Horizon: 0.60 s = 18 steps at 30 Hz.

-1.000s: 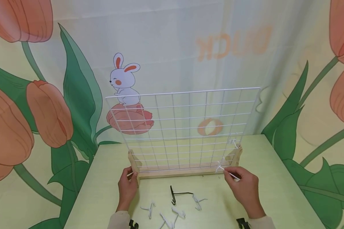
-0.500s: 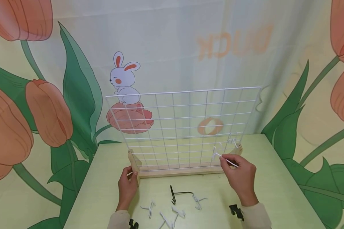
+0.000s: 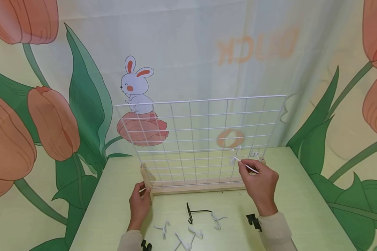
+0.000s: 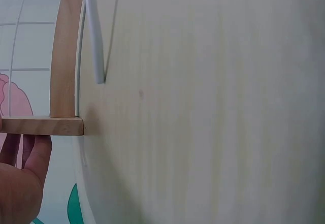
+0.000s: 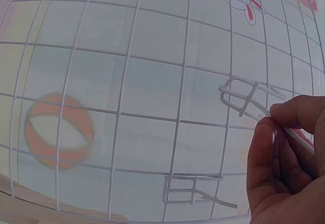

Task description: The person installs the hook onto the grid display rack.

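Right hand [image 3: 260, 186] pinches a hook [image 5: 249, 99] tightly by its prong [image 3: 251, 168] — likely light, stiff, best held there — left hand [image 3: 139, 205] grips the stand [image 4: 56, 126].

Smooth wooden stand [image 3: 191, 190] (apparently matt)

In the head view, the right hand [image 3: 260, 183] covers most of the right end of the wooden stand [image 3: 194, 190], a loose white hook [image 3: 182, 241] is cut off by the bottom edge, the orange lettering [image 3: 251, 50] is blurred, and specks [image 3: 222, 192] beside the stand are too small to identify. Left wrist view: the left hand [image 4: 23, 188] is cropped at the left edge, its fingertips hidden behind the wooden end piece [image 4: 45, 126]. Right wrist view: contact between the held hook [image 5: 249, 101] and the wire grid [image 5: 120, 113] cannot be determined.
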Available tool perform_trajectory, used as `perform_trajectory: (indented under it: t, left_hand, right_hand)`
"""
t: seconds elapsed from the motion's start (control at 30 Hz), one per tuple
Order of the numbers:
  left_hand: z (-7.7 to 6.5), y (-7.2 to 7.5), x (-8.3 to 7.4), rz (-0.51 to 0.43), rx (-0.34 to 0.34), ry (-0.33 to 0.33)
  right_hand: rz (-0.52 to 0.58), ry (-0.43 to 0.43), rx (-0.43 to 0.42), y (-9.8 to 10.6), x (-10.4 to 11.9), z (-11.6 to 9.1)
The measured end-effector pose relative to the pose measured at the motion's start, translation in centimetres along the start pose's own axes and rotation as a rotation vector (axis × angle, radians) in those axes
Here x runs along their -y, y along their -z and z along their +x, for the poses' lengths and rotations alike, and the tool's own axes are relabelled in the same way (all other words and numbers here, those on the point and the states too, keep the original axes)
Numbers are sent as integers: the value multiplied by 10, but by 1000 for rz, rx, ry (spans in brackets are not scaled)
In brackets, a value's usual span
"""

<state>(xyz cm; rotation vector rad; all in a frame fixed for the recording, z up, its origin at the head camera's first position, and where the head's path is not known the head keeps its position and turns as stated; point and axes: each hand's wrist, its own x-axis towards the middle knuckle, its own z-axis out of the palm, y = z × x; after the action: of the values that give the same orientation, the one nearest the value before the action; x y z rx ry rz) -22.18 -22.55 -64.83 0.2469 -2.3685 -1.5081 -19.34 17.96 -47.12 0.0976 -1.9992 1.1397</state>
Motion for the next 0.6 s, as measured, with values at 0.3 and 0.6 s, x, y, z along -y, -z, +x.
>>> perform_trajectory:
  t: [0.3,0.6]
  left_hand:
    - [-1,0,-1,-1,-8,1]
    - [0,0,-1,-1,-8,6]
  right_hand:
    - [-5,58,-37,-9,3,7]
    - [-13,114,-76,-20,0,11]
